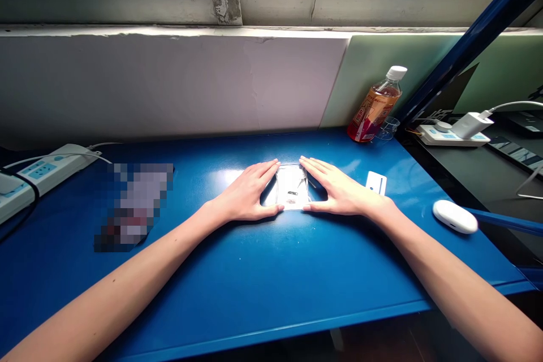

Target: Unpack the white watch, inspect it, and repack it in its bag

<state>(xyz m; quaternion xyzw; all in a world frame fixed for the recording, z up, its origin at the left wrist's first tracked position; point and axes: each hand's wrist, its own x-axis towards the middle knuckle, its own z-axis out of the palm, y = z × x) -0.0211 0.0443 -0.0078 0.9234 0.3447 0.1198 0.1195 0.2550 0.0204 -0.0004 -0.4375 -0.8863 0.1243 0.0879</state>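
A small, flat, shiny rectangular packet [292, 184], white and partly see-through, lies on the blue table [271, 271]. Glare washes out most of its print, so its exact kind is unclear. On its left side rests my left hand [254, 189], fingers stretched forward and thumb apart, with the fingertips and thumb tip at the packet's edge. My right hand [335, 186] mirrors it on the right, fingers extended and thumb spread, its tips also at the edge. A white card [376, 182] lies just beyond my right wrist.
At the left are a pixelated flat object [136, 206] and a white power strip [46, 175]. A drink bottle [377, 104] leans near the wall beside a clear cup [388, 128]. At the right lie a white rounded case [455, 216] and another power strip [432, 134]; a blue post [462, 39] slants upward.
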